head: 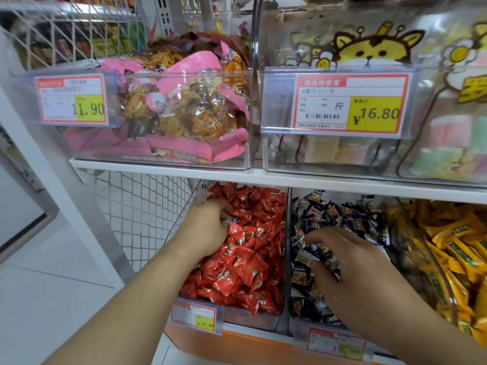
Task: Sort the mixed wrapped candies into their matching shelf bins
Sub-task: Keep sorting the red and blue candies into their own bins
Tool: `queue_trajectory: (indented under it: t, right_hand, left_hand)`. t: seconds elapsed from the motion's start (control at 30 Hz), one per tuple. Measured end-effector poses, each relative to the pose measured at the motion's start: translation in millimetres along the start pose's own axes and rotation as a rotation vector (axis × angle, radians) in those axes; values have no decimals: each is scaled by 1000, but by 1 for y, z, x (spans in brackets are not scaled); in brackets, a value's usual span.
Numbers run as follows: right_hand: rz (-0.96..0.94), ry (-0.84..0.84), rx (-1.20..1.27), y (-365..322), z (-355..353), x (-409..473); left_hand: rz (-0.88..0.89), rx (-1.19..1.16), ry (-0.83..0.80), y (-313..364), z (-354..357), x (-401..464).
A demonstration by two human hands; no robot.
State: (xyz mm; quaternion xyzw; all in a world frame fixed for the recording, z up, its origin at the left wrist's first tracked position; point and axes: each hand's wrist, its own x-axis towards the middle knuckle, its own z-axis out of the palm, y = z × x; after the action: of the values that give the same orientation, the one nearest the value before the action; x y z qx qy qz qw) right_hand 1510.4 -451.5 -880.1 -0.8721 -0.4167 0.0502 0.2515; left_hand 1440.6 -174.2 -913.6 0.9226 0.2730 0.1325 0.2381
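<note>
On the lower shelf, a clear bin is full of red wrapped candies. The bin to its right holds dark blue and white wrapped candies. My left hand reaches into the back of the red bin, its fingers curled, and its fingertips pinch a single dark-wrapped candy lying among the red ones. My right hand is in the dark-candy bin, with fingers spread and bent, resting on the pile. I see nothing held in it.
A third bin at the right holds yellow wrapped bars. The upper shelf carries a bin of pink snack packs and a bin of marshmallow bags, with price tags on the fronts. White wire mesh stands at the left.
</note>
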Motion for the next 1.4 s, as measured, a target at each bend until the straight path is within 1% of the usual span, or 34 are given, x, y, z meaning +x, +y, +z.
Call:
queue_trajectory:
  t: [0.17, 0.4, 0.5, 0.6, 0.7, 0.77, 0.83, 0.93, 1.03, 1.1, 1.17, 1.23, 1.3, 1.33, 1.4]
  right_hand:
    - [1, -17, -13, -1, -1, 0]
    - [-5, -10, -14, -3, -3, -2]
    - [-2, 3, -9, -3, -4, -2]
    - [-7, 9, 3, -4, -6, -3]
    - [-11, 22, 33, -7, -8, -3]
    - [-31, 51, 69, -13, -9, -4]
    - [-69, 69, 109, -19, -11, -5]
    - [-97, 90, 140, -25, -13, -6]
    - [-92, 118, 88, -24, -17, -10]
    - [-57, 138, 41, -16, -21, -12]
    - [-4, 144, -14, -8, -25, -14]
    - [37, 129, -91, -3, -30, -13]
    - [31, 124, -140, -5, -31, -11]
    - [17, 119, -142, -9, -31, -9]
    - [-24, 95, -143, -22, -24, -1]
  left_hand:
    - [18, -4, 55, 2, -2, -2]
    - [37, 40, 66, 6, -5, -9]
    - [30, 27, 133, 9, -8, -13]
    - [17, -81, 240, 14, -16, -20]
    - [-75, -321, 270, 25, -29, -32]
    - [-123, -521, 244, 39, -35, -48]
    - [-144, -664, 162, 61, -36, -67]
    - [-117, -745, -12, 97, -28, -93]
    - [-106, -802, -74, 114, -24, -109]
    - [-89, -788, -78, 114, -29, -114]
    - [-53, -715, -38, 104, -36, -116]
    - [-33, -520, 74, 83, -45, -113]
    - [-11, -235, 185, 55, -57, -108]
    - [7, -131, 218, 41, -62, -104]
    - [13, -30, 201, 13, -67, -97]
